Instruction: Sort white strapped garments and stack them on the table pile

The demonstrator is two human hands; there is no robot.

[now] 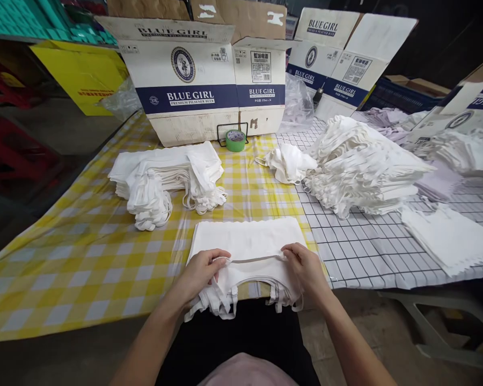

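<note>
A white camisole (249,238) with thin straps lies on a small stack of similar ones at the table's front edge. My left hand (203,271) is closed, pinching the fabric on the left side of the top piece between thumb and fingers. On the right, my right hand (304,265) pinches the same piece in the same way. Between both hands the fabric edge is lifted slightly, leaving a narrow dark gap. The straps hang in loose loops over the table edge, toward my lap.
A folded pile of white camisoles (165,171) sits at the back left. To the right are a crumpled white garment (287,162), a taller heap of white tops (362,166) and a flat white top (453,236). Green tape (235,141) stands before a beer carton (185,102).
</note>
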